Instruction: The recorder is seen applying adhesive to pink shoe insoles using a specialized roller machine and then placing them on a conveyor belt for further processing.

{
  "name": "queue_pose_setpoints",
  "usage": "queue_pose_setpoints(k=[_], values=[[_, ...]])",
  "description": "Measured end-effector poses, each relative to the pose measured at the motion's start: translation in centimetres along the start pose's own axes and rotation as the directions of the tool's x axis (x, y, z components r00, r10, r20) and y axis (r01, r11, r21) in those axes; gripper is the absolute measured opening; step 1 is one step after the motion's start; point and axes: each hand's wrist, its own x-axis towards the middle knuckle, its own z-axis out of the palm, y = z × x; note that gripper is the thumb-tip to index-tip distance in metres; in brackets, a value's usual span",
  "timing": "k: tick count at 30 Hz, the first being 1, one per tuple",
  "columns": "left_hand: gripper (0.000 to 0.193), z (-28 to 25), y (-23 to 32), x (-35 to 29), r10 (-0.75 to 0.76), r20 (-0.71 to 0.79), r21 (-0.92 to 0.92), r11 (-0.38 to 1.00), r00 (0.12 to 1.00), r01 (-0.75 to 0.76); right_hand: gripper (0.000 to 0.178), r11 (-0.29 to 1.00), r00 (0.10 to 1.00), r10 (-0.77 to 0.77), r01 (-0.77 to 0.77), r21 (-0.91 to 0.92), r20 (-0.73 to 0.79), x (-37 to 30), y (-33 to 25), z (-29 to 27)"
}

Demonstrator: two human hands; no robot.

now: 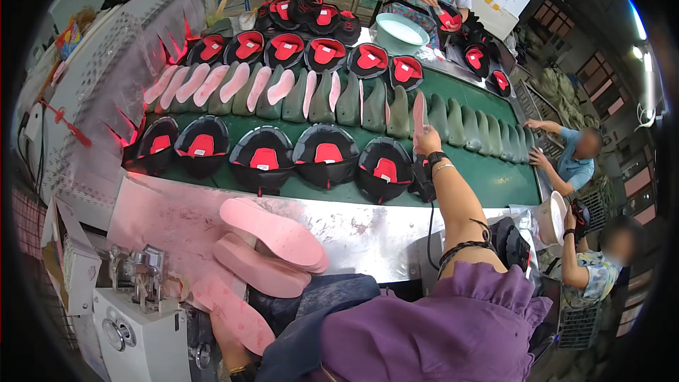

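Observation:
At the row of green shoe lasts (453,124), my right hand (427,141) is closed on the lower end of a pink insole (419,110), which stands upright against a last. Further left in the row, several pink insoles (212,83) lean on the lasts. At the lower left, my left hand (225,336) is mostly covered by a loose pink insole (244,318); its fingers are hidden. Beside it, larger pink insoles (276,233) lie stacked at the metal table's edge.
Black shoe uppers with red linings (262,159) line both sides of the green conveyor belt (488,170). A white machine (141,332) stands at lower left. Light basins (402,32) sit at the far side and right. Co-workers (576,159) work at the far side and right end.

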Motion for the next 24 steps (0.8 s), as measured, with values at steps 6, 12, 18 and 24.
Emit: queue_pose_setpoints(k=[6, 12, 18, 24], values=[[0.041, 0.6, -0.8, 0.0, -0.039, 0.1, -0.038, 0.998, 0.994, 0.043, 0.052, 0.919, 0.996, -0.028, 0.06, 0.39, -0.086, 2.0, -0.3, 3.1], [0.04, -1.5, -1.2, -2.0, 0.003, -0.021, -0.072, 0.997, 1.0, -0.004, 0.019, 0.546, 0.821, -0.495, 0.039, 0.837, 0.285, -18.4, -26.9, 6.7], [0.034, 2.8, 2.3, -0.8, 0.048, 0.112, -0.119, 0.992, 0.993, -0.035, 0.025, 0.628, 0.042, -0.753, 0.345, 0.698, 0.657, -42.6, -34.0, 0.6], [0.046, 2.0, 0.9, -1.3, 0.181, -0.048, -0.147, 0.972, 0.982, -0.186, 0.016, 0.769, 0.02, -0.455, -0.495, 0.404, 0.89, -48.9, -36.6, 5.1]])
